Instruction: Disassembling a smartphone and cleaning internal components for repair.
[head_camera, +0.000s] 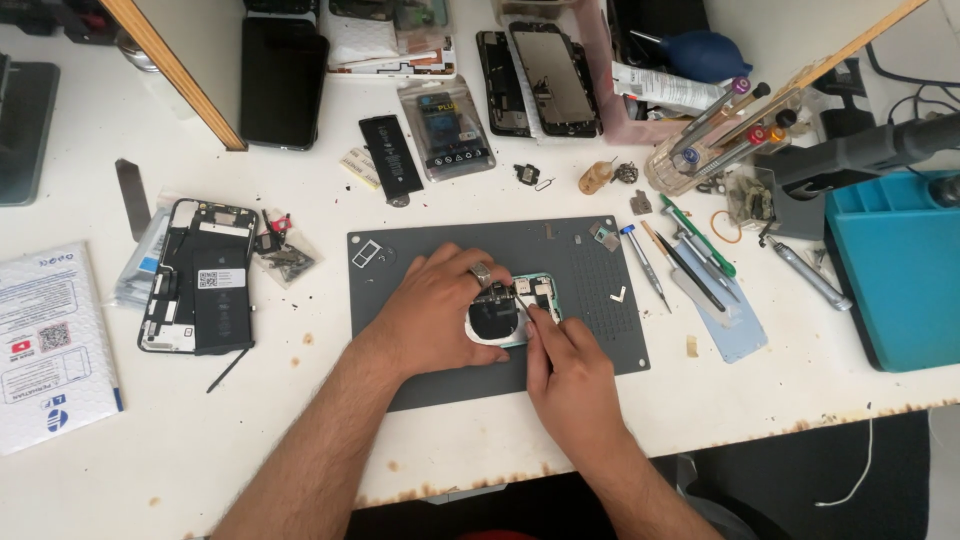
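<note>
- Fingers (532, 318) of the right hand (570, 375) are pinched narrow on a thin tool whose tip sits inside the opened phone (520, 310); the tool itself is too small to identify.
- Left hand (435, 305) lies flat over the phone's left portion, fingers spread and pressing down on it; a ring shows on one finger. It steadies the phone and grips nothing else.
- Opened phone lies at the middle of the grey work mat (600, 340), screen removed, internals facing up, its light-coloured frame showing between the two hands.
- Step in hand, as judged: fine work on an internal part near the phone's upper end, with the left hand acting as a clamp.
- Next move, as judged, calls for a small, controlled motion of the tool tip while the left hand's pressure is kept even, so the phone does not slide on the mat.
- Work mat sits near the front edge of the worktop (300, 190), roughly central.
- Precision screwdrivers (690, 260) lie just beside the mat's right edge.
- Second dismantled phone (200, 275) lies toward the left edge of the worktop, well apart from the hands.
- Loose battery (390, 155) and a bagged battery (445, 128) lie toward the rear edge.
</note>
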